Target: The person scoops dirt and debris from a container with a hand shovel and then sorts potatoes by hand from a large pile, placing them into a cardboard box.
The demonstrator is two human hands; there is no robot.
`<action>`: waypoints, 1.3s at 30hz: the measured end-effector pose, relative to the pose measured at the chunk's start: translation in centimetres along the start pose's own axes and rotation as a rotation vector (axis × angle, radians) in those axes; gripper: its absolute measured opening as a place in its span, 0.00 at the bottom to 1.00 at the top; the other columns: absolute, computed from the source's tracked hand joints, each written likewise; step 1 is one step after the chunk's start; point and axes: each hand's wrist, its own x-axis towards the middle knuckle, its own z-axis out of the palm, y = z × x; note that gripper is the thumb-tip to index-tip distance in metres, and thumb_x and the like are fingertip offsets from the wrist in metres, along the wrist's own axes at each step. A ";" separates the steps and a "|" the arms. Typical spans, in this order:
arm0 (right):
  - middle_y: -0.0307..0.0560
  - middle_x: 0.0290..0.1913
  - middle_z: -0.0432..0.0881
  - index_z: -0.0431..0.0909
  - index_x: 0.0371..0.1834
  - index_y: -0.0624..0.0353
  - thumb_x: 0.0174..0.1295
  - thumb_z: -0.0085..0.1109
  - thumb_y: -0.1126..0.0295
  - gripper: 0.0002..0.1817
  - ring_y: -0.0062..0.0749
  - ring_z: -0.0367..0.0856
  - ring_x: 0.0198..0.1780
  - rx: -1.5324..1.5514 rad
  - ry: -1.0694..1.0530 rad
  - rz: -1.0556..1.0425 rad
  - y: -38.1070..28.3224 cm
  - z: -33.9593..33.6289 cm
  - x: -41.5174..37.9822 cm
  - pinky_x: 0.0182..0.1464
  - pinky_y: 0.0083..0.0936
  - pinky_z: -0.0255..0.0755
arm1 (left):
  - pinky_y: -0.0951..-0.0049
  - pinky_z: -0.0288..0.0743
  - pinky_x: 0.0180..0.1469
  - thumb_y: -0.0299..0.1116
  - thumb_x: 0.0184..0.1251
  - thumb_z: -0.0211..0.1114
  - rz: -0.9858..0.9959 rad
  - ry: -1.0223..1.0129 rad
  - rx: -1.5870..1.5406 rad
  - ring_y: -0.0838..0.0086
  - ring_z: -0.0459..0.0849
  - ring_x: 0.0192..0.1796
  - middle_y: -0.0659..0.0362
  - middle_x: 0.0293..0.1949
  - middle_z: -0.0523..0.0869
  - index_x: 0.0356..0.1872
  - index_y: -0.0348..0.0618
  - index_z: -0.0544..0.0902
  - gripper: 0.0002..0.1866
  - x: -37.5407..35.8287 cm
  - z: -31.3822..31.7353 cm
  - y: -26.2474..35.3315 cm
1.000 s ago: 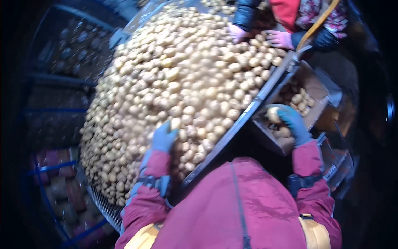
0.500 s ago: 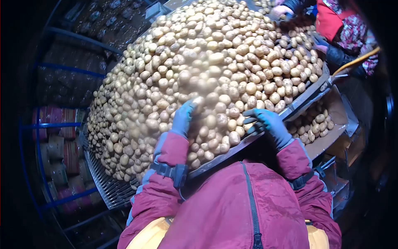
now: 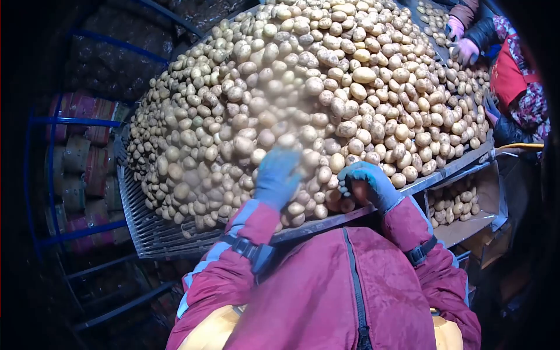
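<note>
A large heap of pale, soil-specked potatoes [image 3: 233, 93] lies on a slatted metal table [image 3: 160, 236]. My left hand [image 3: 278, 175], in a blue-green glove, is over the near part of the heap, its fingers smeared by motion. To the right, close to the table's near edge, is my gloved right hand [image 3: 373, 182]. Its fingers curve down round a shaded brown potato [image 3: 361, 191], with more potatoes directly beside it.
Below the table's right edge stands a cardboard box [image 3: 493, 204] holding potatoes. At the upper right, other people's gloved hands [image 3: 465, 51] work at the far side of the heap. Blue metal rails [image 3: 76, 121] and stacked sacks [image 3: 96, 169] are on the left.
My left hand has moved right across the potatoes. My right hand, spread at the table edge before, has curled in over a potato. The view has shifted slightly.
</note>
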 end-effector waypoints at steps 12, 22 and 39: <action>0.43 0.37 0.89 0.89 0.46 0.56 0.53 0.65 0.79 0.16 0.34 0.87 0.38 -0.673 0.122 -0.441 -3.5 -0.2 -1.2 0.43 0.28 0.82 | 0.51 0.64 0.76 0.34 0.61 0.71 -0.114 0.215 0.397 0.52 0.72 0.72 0.50 0.67 0.78 0.63 0.44 0.81 0.27 -0.5 -6.8 -10.2; 0.43 0.42 0.90 0.87 0.52 0.58 0.57 0.65 0.78 0.18 0.30 0.87 0.41 -0.336 0.106 -0.222 -4.3 -0.4 -1.5 0.46 0.24 0.82 | 0.47 0.71 0.65 0.32 0.60 0.68 0.212 -0.019 0.209 0.49 0.79 0.60 0.49 0.57 0.83 0.54 0.43 0.85 0.19 0.3 0.1 -0.7; 0.51 0.30 0.85 0.84 0.56 0.69 0.78 0.50 0.59 0.22 0.34 0.81 0.26 0.465 0.201 0.223 -3.0 -3.6 -5.8 0.32 0.29 0.79 | 0.53 0.71 0.70 0.33 0.64 0.70 0.384 0.164 -0.032 0.52 0.80 0.63 0.50 0.58 0.85 0.57 0.43 0.84 0.20 16.9 1.4 4.1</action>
